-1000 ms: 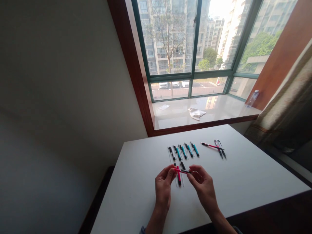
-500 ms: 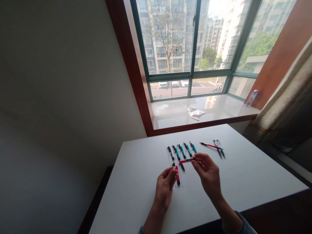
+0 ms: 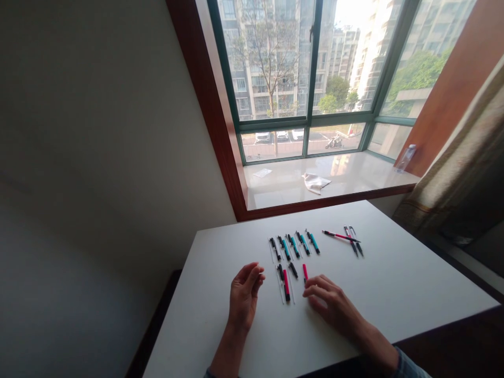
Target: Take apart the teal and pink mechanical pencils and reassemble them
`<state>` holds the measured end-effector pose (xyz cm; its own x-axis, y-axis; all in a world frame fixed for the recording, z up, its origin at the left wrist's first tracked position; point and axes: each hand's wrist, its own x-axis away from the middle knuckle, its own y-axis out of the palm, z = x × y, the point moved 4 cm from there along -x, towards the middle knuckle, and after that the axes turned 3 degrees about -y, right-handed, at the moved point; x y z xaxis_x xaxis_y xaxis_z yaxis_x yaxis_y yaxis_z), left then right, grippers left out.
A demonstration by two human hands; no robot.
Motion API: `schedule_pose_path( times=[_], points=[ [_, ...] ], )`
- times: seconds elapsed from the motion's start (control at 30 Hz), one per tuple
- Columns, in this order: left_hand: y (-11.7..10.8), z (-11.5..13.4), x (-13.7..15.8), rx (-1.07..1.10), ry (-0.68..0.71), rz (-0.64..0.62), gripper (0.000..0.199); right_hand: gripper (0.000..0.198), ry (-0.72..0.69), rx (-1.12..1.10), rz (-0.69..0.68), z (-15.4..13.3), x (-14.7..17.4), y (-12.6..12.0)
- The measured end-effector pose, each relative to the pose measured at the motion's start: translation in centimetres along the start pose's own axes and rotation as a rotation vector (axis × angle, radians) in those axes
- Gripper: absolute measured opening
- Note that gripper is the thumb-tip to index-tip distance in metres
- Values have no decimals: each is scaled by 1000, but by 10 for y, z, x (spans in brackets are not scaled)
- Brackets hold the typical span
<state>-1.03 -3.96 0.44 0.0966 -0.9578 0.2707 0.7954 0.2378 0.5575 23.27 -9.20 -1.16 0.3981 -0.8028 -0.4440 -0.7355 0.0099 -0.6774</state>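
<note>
My left hand [image 3: 244, 296] is raised over the table left of the pens, thumb and fingers pinched together; anything between them is too small to make out. Low on the table, my right hand [image 3: 333, 307] has its fingers at the lower end of a pink and black pen barrel [image 3: 305, 271], partly hidden by them. Between the hands lies another pink pen barrel [image 3: 286, 285] with a black end. Beside it are a black pen part [image 3: 281, 272], thin white refills [image 3: 292, 292] and a short black piece [image 3: 293, 270].
Behind my hands is a row of taken-apart pens, several with turquoise barrels [image 3: 314, 243] and one black part [image 3: 275, 249] at its left end. Farther right, a pink and black pen [image 3: 340, 236] lies near crossed pens [image 3: 351, 242]. The white table [image 3: 401, 273] meets a window sill [image 3: 275, 194].
My right hand has brought the pink and black barrel down to the table, turning it from sideways to lengthwise. My left hand has moved left, away from the pen parts.
</note>
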Motion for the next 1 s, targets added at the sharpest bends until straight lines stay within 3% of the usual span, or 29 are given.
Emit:
schedule_pose_path(
  times=[0.2,0.47,0.73,1.0],
  points=[
    [-3,-4,3,-24,-22,5,42,22,174,61,137,11,-5,0],
    [1,-5,4,-81,-32,-13,41,27,152,-4,64,4,-8,7],
    [6,-7,7,-369,79,-65,36,26,166,-44,23,3,-13,6],
    [14,-14,12,-589,180,-198,25,14,226,-268,259,-14,-35,-1]
  ],
)
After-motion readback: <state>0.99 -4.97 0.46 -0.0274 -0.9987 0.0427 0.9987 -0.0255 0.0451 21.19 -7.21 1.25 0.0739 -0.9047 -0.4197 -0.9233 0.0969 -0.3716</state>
